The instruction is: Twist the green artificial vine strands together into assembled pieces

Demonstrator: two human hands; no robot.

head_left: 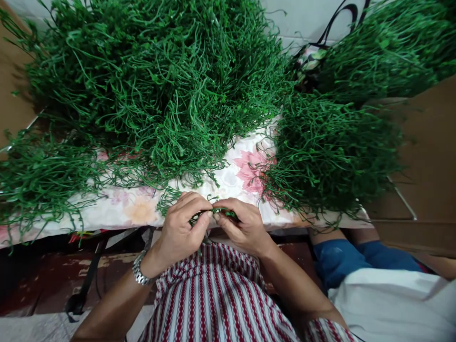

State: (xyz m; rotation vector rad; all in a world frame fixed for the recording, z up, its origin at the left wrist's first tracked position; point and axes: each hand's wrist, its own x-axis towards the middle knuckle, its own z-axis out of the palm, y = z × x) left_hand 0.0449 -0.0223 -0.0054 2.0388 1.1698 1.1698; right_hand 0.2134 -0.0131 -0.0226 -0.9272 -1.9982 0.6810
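Observation:
Close together at the table's front edge, both hands pinch thin green stems between thumbs and fingers. My left hand (187, 221), with a metal watch on its wrist, is closed on the stems (213, 209). Touching or nearly touching it, my right hand (244, 223) is closed on the same green piece. Just behind the hands, a few loose stems lie on the floral tablecloth (249, 171). A large heap of green plastic-looking stems (171, 80) rises beyond them.
A smaller green pile (331, 152) sits to the right, another (42, 175) to the left. Cardboard boxes (427, 156) stand at both sides. A dark-handled bag (309, 61) is at the back. A person in blue shorts (338, 256) sits at the right.

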